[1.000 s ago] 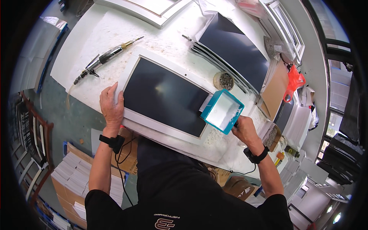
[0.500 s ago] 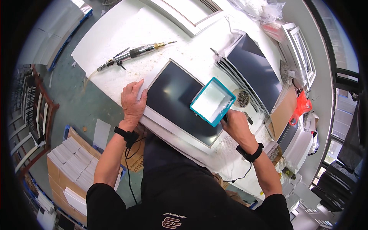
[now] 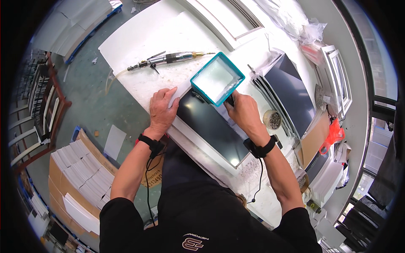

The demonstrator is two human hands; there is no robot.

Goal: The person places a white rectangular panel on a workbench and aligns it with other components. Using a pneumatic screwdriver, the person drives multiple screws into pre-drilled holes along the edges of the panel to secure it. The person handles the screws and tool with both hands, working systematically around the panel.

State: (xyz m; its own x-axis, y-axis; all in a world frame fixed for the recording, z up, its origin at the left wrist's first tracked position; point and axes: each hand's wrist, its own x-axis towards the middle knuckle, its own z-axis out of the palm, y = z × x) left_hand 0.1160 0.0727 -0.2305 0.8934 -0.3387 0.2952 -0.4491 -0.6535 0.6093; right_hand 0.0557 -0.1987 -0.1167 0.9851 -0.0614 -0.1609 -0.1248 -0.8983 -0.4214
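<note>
A dark glossy panel [image 3: 217, 137] with a pale metal edge lies slantwise on the white worktable in front of me. My left hand [image 3: 162, 107] rests on the panel's left corner, fingers stretched out and thumb apart. My right hand [image 3: 244, 111] is wrapped round the dark handle of a tool with a teal rectangular head [image 3: 218, 79]. The middle of that head looks whitish, and I cannot make out its exact kind. It is over the panel's far end, a dark part below its rim; whether it touches the panel cannot be told.
Beyond lies an air screwdriver [image 3: 173, 58] with its hose. To the right are a round tub of screws [image 3: 272, 119], stacked dark panels [image 3: 289, 90] and a red plastic bag [image 3: 332, 137]. A white frame [image 3: 232, 36] lies at the back. Cartons of white sheets [image 3: 80, 179] stand lower left.
My right hand has carried the teal-headed tool up and left along the panel toward its far end. My left hand stays on the panel's corner. The whole view has shifted slightly.
</note>
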